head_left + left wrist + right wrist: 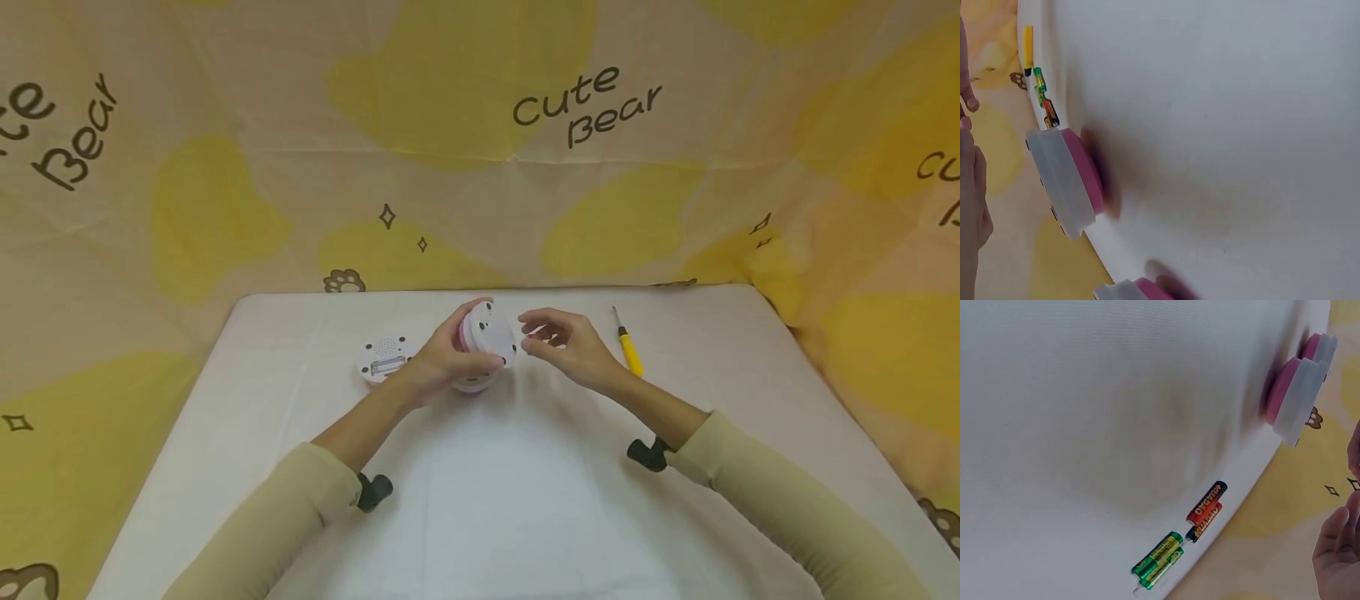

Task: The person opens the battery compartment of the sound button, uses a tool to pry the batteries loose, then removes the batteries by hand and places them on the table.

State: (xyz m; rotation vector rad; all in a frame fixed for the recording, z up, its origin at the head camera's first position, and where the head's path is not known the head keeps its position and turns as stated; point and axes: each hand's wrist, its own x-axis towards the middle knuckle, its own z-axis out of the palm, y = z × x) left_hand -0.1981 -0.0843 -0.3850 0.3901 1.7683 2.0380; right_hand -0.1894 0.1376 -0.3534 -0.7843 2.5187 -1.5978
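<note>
In the head view my left hand [438,360] grips a round white-and-pink device [497,332], its white underside with small dark feet tilted toward the right. My right hand [566,346] is just right of it, thumb and fingers apart and bent. A second such device [474,386] lies on the table below the held one. Farther left a third device [386,346] lies with its underside up, showing a speaker grille and an uncovered battery compartment. The right wrist view shows green batteries [1159,557] and red-and-black batteries [1207,503] on the table.
A screwdriver [630,354] with a yellow handle lies right of my right hand. The table [487,500] has a white cover. Behind it hangs a yellow patterned cloth [450,100]. Black mounts [375,492] are worn at both wrists.
</note>
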